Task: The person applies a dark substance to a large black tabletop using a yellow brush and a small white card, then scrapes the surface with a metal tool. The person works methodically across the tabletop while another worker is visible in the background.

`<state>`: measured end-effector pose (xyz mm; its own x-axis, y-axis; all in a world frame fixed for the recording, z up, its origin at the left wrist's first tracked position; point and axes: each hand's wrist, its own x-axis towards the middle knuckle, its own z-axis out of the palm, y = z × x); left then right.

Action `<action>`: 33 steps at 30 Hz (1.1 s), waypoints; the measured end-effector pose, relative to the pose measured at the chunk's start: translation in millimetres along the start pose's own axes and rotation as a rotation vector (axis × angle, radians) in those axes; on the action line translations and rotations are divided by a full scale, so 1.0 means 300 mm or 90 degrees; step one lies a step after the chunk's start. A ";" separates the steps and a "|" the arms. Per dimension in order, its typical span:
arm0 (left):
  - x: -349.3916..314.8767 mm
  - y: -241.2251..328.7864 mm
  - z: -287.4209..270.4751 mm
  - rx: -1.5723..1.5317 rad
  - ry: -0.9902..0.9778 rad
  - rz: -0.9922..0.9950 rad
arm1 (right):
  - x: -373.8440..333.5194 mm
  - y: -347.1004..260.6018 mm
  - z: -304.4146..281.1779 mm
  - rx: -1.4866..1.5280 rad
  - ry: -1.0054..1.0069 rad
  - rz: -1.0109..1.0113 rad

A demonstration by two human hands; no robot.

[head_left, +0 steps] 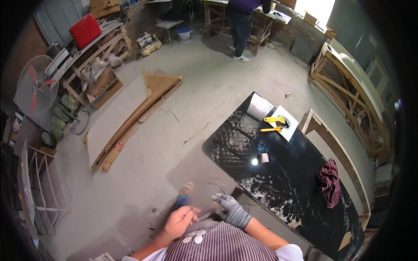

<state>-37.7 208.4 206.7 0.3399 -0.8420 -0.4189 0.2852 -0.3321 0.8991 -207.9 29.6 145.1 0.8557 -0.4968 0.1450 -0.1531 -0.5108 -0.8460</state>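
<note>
My left hand (179, 222) is bare and closed, its thumb and fingers pinched together in front of my body. Facing it, my right hand (234, 211) wears a grey knit glove, with its fingers bent inward. A blurred, striped patch lies between the two hands; whether it is a fold of my apron or a separate thin piece, I cannot tell. Below the hands is my striped apron (222, 241) with a pale flower-like patch. To the right stands a black marble-patterned slab (278, 178), glossy, with white and gold veins near its close edge.
On the slab lie a white board (292, 116) with yellow scrapers (274, 119), a small block (264, 158) and a red-and-black striped cloth (331, 182). A wooden-framed curved panel (130, 126) lies on the floor at left. A fan (38, 85) stands far left; a person (241, 30) is at the back bench.
</note>
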 end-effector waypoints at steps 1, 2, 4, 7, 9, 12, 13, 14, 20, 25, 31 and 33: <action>0.010 -0.014 -0.003 -0.024 0.002 -0.003 | 0.004 -0.003 0.004 0.015 -0.033 0.039; 0.018 -0.024 -0.009 -0.048 0.005 -0.006 | 0.007 -0.008 0.013 0.031 -0.066 0.078; 0.040 -0.041 -0.014 -0.125 0.016 -0.049 | -0.001 0.021 -0.014 0.020 -0.225 0.259; 0.076 -0.063 -0.017 -0.257 0.049 -0.067 | 0.032 -0.010 -0.013 -0.104 -0.256 0.286; 0.098 -0.101 -0.034 -0.315 0.057 -0.060 | 0.040 -0.003 -0.009 -0.113 -0.232 0.217; 0.129 -0.148 -0.057 -0.377 0.053 -0.044 | 0.048 0.009 0.013 -0.118 -0.156 0.107; 0.137 -0.161 -0.063 -0.391 0.052 -0.045 | 0.055 0.009 0.017 -0.150 -0.156 0.118; 0.137 -0.180 -0.078 -0.400 0.065 -0.060 | 0.075 0.008 0.029 -0.178 -0.164 0.120; 0.160 -0.225 -0.124 -0.426 0.095 -0.114 | 0.129 0.035 0.070 -0.191 -0.346 0.200; 0.209 -0.251 -0.158 -0.427 0.086 -0.128 | 0.214 -0.007 0.127 -0.085 -0.218 0.251; 0.250 -0.231 -0.189 -0.423 0.084 -0.148 | 0.296 -0.035 0.090 -0.104 -0.485 0.395; 0.260 -0.236 -0.194 -0.424 0.087 -0.157 | 0.259 0.021 0.103 -0.141 -0.518 0.311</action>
<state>20.7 191.1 103.1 0.2914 -0.7006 -0.6513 0.8390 -0.1398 0.5258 -127.1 9.5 135.2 0.7401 -0.0958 -0.6656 -0.6009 -0.5387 -0.5906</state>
